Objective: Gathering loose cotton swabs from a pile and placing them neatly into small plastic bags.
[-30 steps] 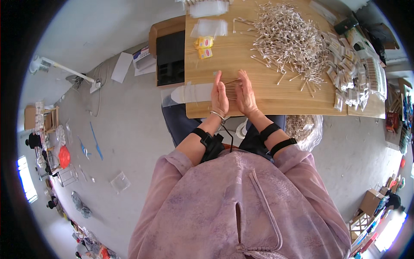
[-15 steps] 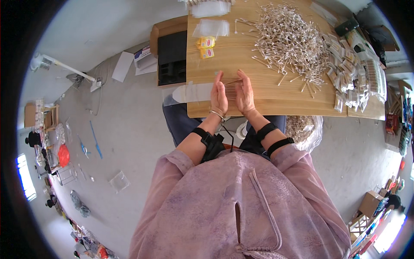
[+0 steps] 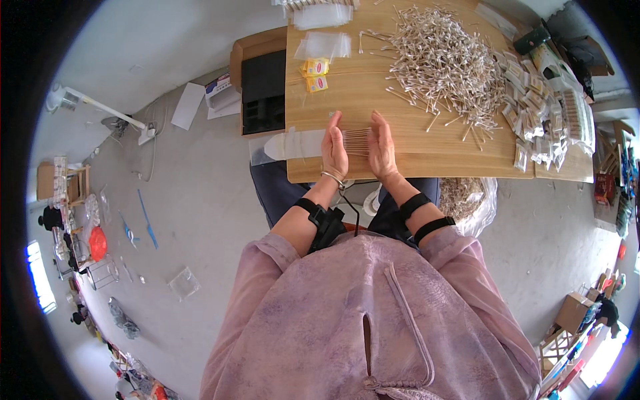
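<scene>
A row of cotton swabs (image 3: 358, 142) with light wooden sticks lies side by side near the table's front edge. My left hand (image 3: 335, 148) stands on edge at the swabs' left ends, its fingers stretched out. At their right ends my right hand (image 3: 382, 148) faces it, palm inward and fingers extended. Both palms seem to touch the swab tips, which they hide. Left of my left hand lies a white strip (image 3: 293, 145) with a rounded end and clear film about it.
A big heap of loose cotton swabs (image 3: 447, 60) covers the back right of the table (image 3: 360, 87). Filled clear packets (image 3: 547, 133) pile up at the right edge. Yellow packets (image 3: 316, 75) and clear bags (image 3: 325, 45) lie back left, near a black open box (image 3: 264, 93).
My hands have moved slightly apart, and more of the swab row shows between them, lying straighter. The view has shifted a little.
</scene>
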{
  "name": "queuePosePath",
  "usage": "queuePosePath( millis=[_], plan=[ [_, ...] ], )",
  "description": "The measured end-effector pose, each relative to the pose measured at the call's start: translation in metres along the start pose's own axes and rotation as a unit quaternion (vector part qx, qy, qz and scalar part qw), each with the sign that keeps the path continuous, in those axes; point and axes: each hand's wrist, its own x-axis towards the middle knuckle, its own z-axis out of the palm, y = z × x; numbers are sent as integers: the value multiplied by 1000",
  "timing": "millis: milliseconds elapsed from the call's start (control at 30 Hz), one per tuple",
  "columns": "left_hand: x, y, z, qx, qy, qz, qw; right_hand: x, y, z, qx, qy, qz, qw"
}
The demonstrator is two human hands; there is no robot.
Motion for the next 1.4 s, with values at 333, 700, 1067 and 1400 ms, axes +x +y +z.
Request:
queuePosePath(
  millis=[333,700,1067,1400],
  plan=[
    [3,-15,-7,-150,21,-71,986,-7,-10,-10,-196,-60,-80,975],
    [3,-4,-10,-158,-20,-75,984,-19,-30,-12,-477,-264,-128,829],
    [4,6,-11,-122,20,-64,990,-4,-27,-21,-325,-185,-72,925],
    [2,10,-6,-24,2,-16,1000,1,-10,0,-97,30,-21,995]
  ],
)
